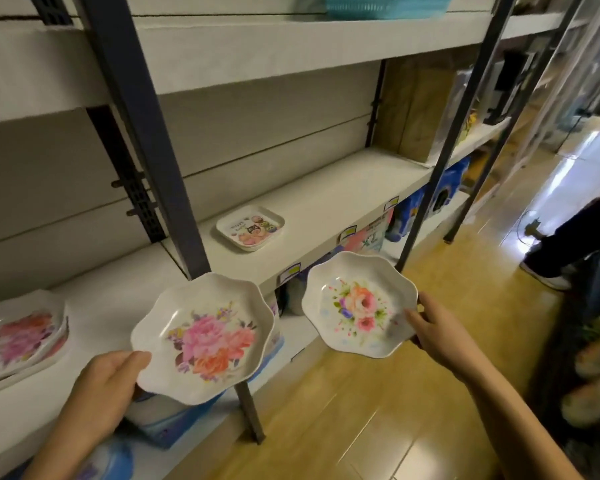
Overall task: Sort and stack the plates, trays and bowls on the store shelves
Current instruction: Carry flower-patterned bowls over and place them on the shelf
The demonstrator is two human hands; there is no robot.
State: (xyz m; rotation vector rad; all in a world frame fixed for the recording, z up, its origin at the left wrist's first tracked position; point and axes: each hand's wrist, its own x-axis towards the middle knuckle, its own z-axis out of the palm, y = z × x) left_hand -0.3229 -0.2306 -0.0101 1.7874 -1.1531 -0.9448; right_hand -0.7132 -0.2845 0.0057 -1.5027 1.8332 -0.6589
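Two plates in hand — pattern check.
The left hand point(104, 386) pinches the peony plate point(205, 337), lower centre; the right hand point(433, 330) pinches the rose plate point(359, 303) beside it. Peony likely suits the matching stack point(21, 337), lower left — seat scallops aligned.

There were two scalloped plates, a pink-bloomed plate point(201, 337) and a peach-bloomed plate point(359, 304); one square tray point(250, 228); one plate stack point(21, 337), number unclear.

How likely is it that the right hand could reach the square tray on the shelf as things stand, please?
Probably yes: nothing stands between the right hand and the square tray. But that hand grips a floral plate, so grasping looks unlikely.
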